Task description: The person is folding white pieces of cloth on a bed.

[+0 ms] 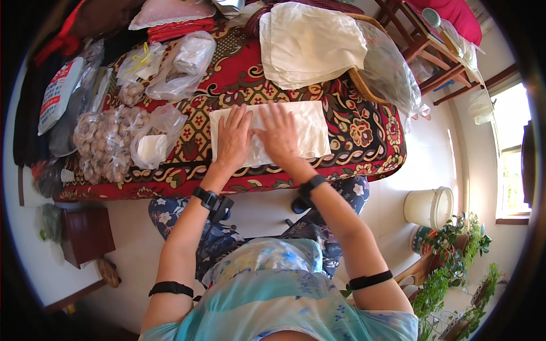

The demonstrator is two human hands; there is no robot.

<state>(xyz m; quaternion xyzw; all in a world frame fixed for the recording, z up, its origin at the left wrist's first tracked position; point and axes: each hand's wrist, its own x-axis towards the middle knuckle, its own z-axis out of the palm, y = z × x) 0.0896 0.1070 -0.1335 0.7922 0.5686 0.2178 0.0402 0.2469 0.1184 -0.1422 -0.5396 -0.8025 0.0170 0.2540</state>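
A folded cream-white cloth lies flat on the red, black and gold patterned cover before me. My left hand rests palm down on its left part, fingers pointing away from me. Beside it, my right hand presses flat near the cloth's middle, slightly blurred, its thumb close to my left hand. Neither hand grips anything. Farther off lies a larger pile of cream-white cloths, partly over a wicker basket.
Left of the cloth sit clear bags of round brown items, a small bag with a white block and another plastic bag. A clear plastic bag hangs by the basket. A white bucket and potted plants stand right.
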